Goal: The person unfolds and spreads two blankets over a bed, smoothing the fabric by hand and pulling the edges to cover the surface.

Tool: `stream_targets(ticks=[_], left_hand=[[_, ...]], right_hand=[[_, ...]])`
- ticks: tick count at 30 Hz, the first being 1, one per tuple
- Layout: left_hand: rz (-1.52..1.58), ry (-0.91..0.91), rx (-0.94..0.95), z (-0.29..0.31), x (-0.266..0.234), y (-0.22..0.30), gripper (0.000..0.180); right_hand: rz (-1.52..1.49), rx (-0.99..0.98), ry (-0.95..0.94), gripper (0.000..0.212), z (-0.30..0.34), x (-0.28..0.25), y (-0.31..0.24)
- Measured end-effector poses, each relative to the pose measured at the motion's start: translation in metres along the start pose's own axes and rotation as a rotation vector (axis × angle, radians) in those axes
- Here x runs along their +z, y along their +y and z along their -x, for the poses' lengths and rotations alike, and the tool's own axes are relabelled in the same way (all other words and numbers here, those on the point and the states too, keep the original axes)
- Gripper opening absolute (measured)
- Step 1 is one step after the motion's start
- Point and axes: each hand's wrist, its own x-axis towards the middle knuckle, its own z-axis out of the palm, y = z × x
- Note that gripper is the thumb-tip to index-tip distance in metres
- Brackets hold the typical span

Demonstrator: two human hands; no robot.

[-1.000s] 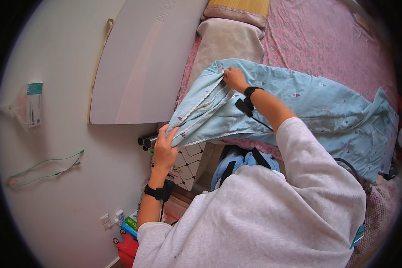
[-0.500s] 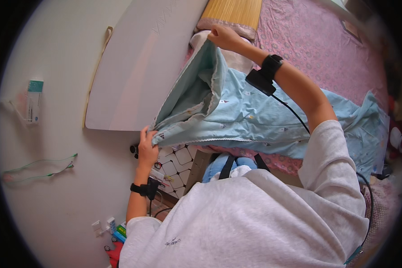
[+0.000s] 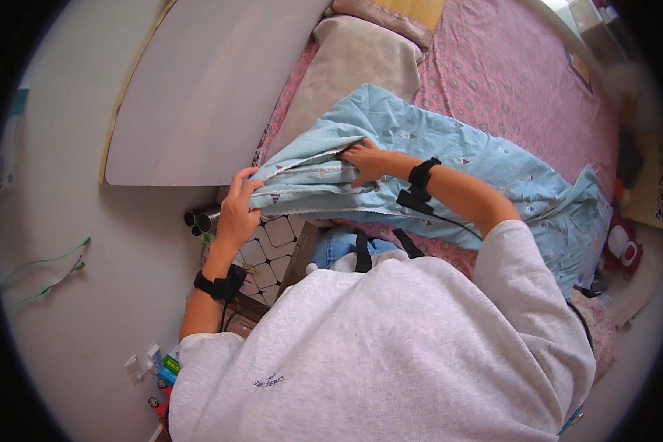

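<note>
A light blue printed quilt cover (image 3: 427, 144) with white stitched edges lies in layered folds across the bed's near side. Its left end is bunched over the bed edge, where my left hand (image 3: 237, 212) grips the gathered corner between fingers and thumb. My right hand (image 3: 370, 162) rests on the folds right of it, fingers and thumb spread against a stitched edge. Part of its fingertips is hidden in the cloth. Beyond the cover lies a beige cloth-covered pillow (image 3: 353, 70).
A pale curved headboard (image 3: 191, 103) stands at the left beside the wall. Pink patterned bedding (image 3: 493, 66) spreads behind the cover, with a bamboo mat pillow (image 3: 405, 15) at the far end. Metal tubes (image 3: 208, 219) stand below my left hand on tiled floor (image 3: 272, 239).
My right hand came down from the far raised edge and moved nearer onto the folds. The opening it held up has collapsed flat, uncovering the beige pillow. My left hand still grips its corner.
</note>
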Motion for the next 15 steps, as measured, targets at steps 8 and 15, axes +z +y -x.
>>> stream_targets(ticks=[8, 15], left_hand=[[0.095, 0.027, -0.020, -0.028, -0.016, -0.027, 0.017], [0.057, -0.136, 0.041, -0.014, -0.019, -0.040, 0.024]], right_hand=[[0.364, 0.175, -0.082, 0.016, 0.024, 0.012, 0.033], [0.454, -0.057, 0.097, 0.011, 0.055, -0.167, 0.045]])
